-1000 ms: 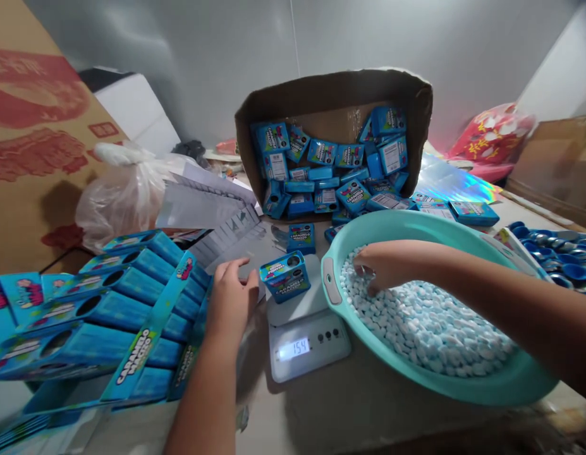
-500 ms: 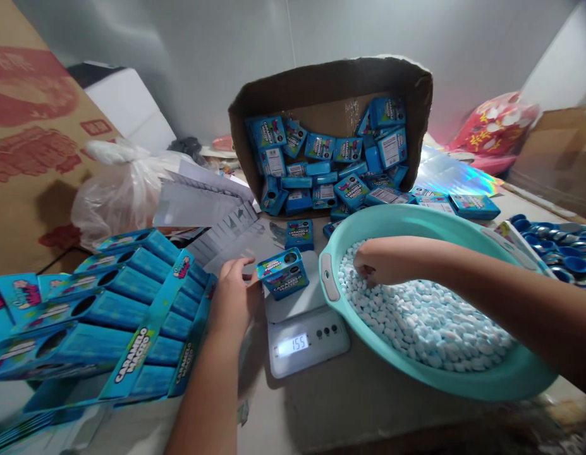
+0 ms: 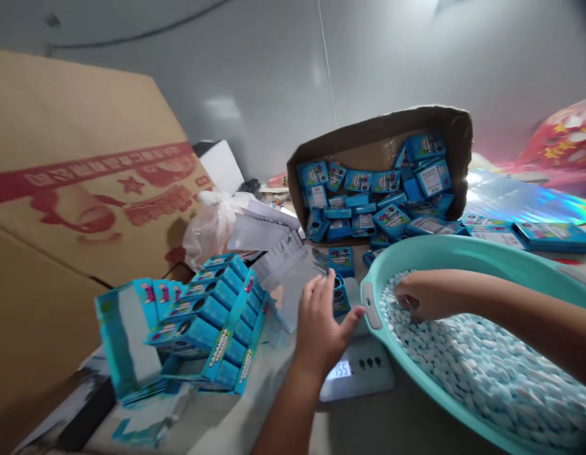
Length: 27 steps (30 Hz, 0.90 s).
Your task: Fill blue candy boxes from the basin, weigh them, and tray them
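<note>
A small blue candy box (image 3: 341, 298) stands on a white digital scale (image 3: 363, 373) whose display reads 155. My left hand (image 3: 321, 325) is closed round this box, fingers on its left side and thumb at its near right; the hand hides most of the box. My right hand (image 3: 418, 300) reaches into a teal basin (image 3: 385, 268) full of small white-blue candies (image 3: 477, 373). Its fingers are curled down into the candies at the basin's left end.
A tipped cardboard box (image 3: 458, 136) holds several small blue boxes, with more spilled in front. Blue display cartons (image 3: 217, 316) are stacked at the left. A large printed cardboard box (image 3: 84, 189), a plastic bag (image 3: 212, 224), papers (image 3: 268, 234) and a holographic sheet (image 3: 520, 202) surround the scale.
My left hand moved from beside the small blue box to close round it. The view swung left and up. The scale went from 154 to 155. My right hand stayed in the candies.
</note>
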Motion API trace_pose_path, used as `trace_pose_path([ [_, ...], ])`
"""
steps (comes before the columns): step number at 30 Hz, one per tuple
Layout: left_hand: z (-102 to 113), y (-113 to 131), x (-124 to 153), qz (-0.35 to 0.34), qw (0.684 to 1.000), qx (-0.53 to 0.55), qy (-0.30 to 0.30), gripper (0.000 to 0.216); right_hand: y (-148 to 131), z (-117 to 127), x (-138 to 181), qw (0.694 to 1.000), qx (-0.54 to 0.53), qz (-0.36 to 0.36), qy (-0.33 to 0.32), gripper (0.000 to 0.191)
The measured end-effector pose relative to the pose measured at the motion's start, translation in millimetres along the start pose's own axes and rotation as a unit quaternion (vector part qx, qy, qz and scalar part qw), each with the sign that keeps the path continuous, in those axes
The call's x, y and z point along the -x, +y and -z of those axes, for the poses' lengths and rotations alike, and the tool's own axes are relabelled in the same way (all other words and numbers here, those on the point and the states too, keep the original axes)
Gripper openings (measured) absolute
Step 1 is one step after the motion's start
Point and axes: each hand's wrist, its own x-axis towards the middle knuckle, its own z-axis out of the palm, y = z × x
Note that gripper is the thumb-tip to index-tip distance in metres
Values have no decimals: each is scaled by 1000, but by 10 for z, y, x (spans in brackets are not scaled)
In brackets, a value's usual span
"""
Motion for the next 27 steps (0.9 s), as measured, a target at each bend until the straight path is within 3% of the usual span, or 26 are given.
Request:
trace_pose_path([
  [3,-175,92,-55,45,997,-56,27,70,19,-21,-33,1000,-7,6,6,18],
  [8,-178,42,-150,63,992,-68,90,25,19,14,-44,1000,-7,17,-8,19],
  [11,143,88,-40,30,993,-76,91,17,24,25,-39,999,-20,28,-6,21],
  [13,509,150,124,-9,983,-123,139,19,23,22,-37,999,-23,28,-4,22],
  [16,1154,178,412,-14,939,-248,239,30,1,25,-30,1000,-10,25,-2,26],
  [19,1667,1,618,14,892,-337,301,25,-33,45,-6,1000,9,26,-4,34],
  [22,1889,-333,711,-35,880,-377,288,27,-59,65,27,999,19,33,2,38],
  [27,1862,-717,713,-46,904,-331,268,23,-48,49,23,999,12,42,10,40],
])
